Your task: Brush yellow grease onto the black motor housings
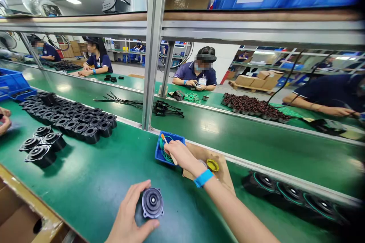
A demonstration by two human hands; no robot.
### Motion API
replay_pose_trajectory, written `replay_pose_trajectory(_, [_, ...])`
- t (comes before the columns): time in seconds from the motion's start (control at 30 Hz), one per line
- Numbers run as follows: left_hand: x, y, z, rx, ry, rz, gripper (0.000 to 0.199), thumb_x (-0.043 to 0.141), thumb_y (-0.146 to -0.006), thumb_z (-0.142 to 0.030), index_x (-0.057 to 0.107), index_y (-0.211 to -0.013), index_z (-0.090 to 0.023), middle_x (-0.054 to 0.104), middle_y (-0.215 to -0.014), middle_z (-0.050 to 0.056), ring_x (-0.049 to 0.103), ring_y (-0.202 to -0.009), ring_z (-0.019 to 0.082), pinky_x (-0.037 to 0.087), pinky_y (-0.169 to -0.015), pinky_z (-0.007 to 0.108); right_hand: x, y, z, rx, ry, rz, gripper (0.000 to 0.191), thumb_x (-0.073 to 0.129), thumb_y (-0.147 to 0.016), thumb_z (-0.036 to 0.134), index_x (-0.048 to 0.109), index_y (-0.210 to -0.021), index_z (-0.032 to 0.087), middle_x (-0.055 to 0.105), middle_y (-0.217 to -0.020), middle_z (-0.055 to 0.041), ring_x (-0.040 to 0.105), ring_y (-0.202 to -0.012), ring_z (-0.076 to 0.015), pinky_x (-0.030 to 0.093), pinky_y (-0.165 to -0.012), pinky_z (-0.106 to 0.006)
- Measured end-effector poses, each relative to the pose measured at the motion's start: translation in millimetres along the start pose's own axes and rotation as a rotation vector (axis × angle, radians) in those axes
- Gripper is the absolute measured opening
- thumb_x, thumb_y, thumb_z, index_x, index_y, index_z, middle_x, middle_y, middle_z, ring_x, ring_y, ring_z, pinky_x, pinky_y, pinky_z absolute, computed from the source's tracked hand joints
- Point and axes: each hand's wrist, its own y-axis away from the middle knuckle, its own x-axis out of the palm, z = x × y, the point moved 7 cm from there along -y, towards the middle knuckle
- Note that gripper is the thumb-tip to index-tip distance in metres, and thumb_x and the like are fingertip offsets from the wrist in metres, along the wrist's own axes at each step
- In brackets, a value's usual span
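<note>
My left hand (132, 212) is curved around the left side of a round black motor housing (153, 202), thumb below it and fingers above. The housing stands on the green table with its ringed face and centre pin upward. Over a small blue bin (157, 151), my right hand (181, 153) holds a thin brush (169, 149) with an orange end. Green rings (166, 155) lie in the bin under that hand. Right of the bin, a yellow round container (212, 165) sits on brown cardboard (225, 174), partly behind my right wrist.
Black housings (71, 117) stand in rows at left, with several metal-rimmed ones (40, 153) nearer. Housings with green rings (291, 191) line the right. A metal post (151, 53) rises behind the bin. Another person's hand (4, 121) is at the left edge.
</note>
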Motion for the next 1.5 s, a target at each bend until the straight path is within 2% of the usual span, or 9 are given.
replay_pose_trajectory(0.17, [-10.2, 0.2, 0.0, -0.005, 0.076, -0.105, 0.075, 0.080, -0.070, -0.013, 0.050, -0.136, -0.033, 0.072, -0.119, 0.006, 0.074, -0.103, 0.024, 0.062, -0.091, 0.035, -22.7, 8.2, -0.4, 0.052, -0.120, -0.073, 0.028, 0.049, -0.089, 0.004, 0.046, -0.068, 0.021, 0.059, -0.067, -0.0009, 0.052, -0.065, -0.0179, 0.038, -0.069, -0.031])
replay_pose_trajectory(0.3, [-9.0, 1.7, 4.2, -0.015, 0.108, -0.130, 0.082, 0.090, -0.066, -0.021, 0.050, -0.136, -0.034, 0.075, -0.116, 0.004, 0.075, -0.100, 0.023, 0.062, -0.089, 0.032, -37.7, 31.2, 17.9, 0.112, -0.273, -0.150, 0.015, 0.053, -0.094, 0.015, 0.050, -0.081, 0.021, 0.068, -0.082, -0.0037, 0.062, -0.073, -0.0177, 0.046, -0.069, -0.028])
replay_pose_trajectory(0.5, [-9.8, 0.4, -1.6, 0.048, 0.111, -0.130, 0.070, 0.081, -0.076, -0.048, 0.049, -0.137, -0.032, 0.074, -0.119, 0.006, 0.075, -0.099, 0.022, 0.063, -0.087, 0.033, -7.5, 57.9, 73.9, 0.114, -0.728, -0.019, 0.018, 0.064, -0.090, 0.023, 0.051, -0.078, 0.022, 0.073, -0.083, -0.0002, 0.069, -0.071, -0.0160, 0.049, -0.065, -0.025])
replay_pose_trajectory(0.7, [-11.6, 0.2, -9.1, 0.114, -0.048, -0.077, 0.060, 0.077, -0.079, -0.050, 0.057, -0.131, -0.028, 0.071, -0.122, 0.010, 0.072, -0.108, 0.026, 0.061, -0.093, 0.035, 2.2, 63.2, 79.3, 0.106, -0.701, -0.034, 0.016, 0.063, -0.093, 0.027, 0.051, -0.083, 0.023, 0.073, -0.094, -0.0032, 0.069, -0.088, -0.0202, 0.050, -0.075, -0.030])
replay_pose_trajectory(0.93, [-9.2, 4.2, -9.0, 0.225, -0.127, -0.086, 0.050, 0.072, -0.084, -0.049, 0.059, -0.126, -0.022, 0.072, -0.123, 0.013, 0.072, -0.109, 0.026, 0.060, -0.093, 0.032, -10.6, 87.4, 90.4, -0.181, -0.485, -0.118, 0.044, 0.057, -0.089, 0.066, 0.053, -0.091, 0.022, 0.073, -0.097, -0.0070, 0.063, -0.082, -0.0212, 0.050, -0.073, -0.034])
replay_pose_trajectory(1.2, [-6.5, 9.8, -23.1, 0.327, -0.117, -0.195, 0.016, 0.063, -0.094, -0.034, 0.061, -0.093, -0.018, 0.071, -0.122, 0.025, 0.074, -0.105, 0.026, 0.060, -0.089, 0.028, -9.6, 116.0, 104.0, -0.309, -0.311, -0.427, 0.021, 0.057, -0.100, 0.032, 0.057, -0.113, 0.016, 0.074, -0.078, -0.0074, 0.072, -0.087, -0.0238, 0.056, -0.077, -0.039])
replay_pose_trajectory(1.3, [-3.5, 13.4, -23.9, 0.320, -0.090, -0.220, 0.007, 0.063, -0.094, -0.023, 0.063, -0.089, -0.019, 0.068, -0.127, 0.024, 0.076, -0.098, 0.026, 0.063, -0.084, 0.028, -9.9, 124.1, 111.9, -0.346, -0.242, -0.478, 0.004, 0.057, -0.099, 0.017, 0.060, -0.098, 0.017, 0.078, -0.088, -0.0112, 0.074, -0.086, -0.0241, 0.058, -0.075, -0.039])
replay_pose_trajectory(1.43, [4.3, 19.1, -17.4, 0.266, -0.008, -0.225, 0.016, 0.061, -0.090, -0.006, 0.066, -0.087, -0.020, 0.057, -0.142, 0.019, 0.077, -0.065, 0.013, 0.064, -0.067, 0.021, -7.3, 131.5, 117.2, -0.410, -0.183, -0.494, 0.014, 0.053, -0.097, 0.008, 0.063, -0.098, 0.017, 0.079, -0.086, -0.0113, 0.076, -0.076, -0.0230, 0.060, -0.071, -0.039])
replay_pose_trajectory(1.5, [8.4, 21.7, -16.6, 0.263, 0.007, -0.219, 0.024, 0.059, -0.088, -0.001, 0.070, -0.093, -0.022, 0.049, -0.149, 0.016, 0.078, -0.075, 0.015, 0.065, -0.071, 0.022, -4.3, 134.4, 121.2, -0.474, -0.173, -0.465, 0.022, 0.046, -0.098, 0.006, 0.064, -0.107, 0.014, 0.080, -0.085, -0.0120, 0.076, -0.073, -0.0226, 0.061, -0.072, -0.039])
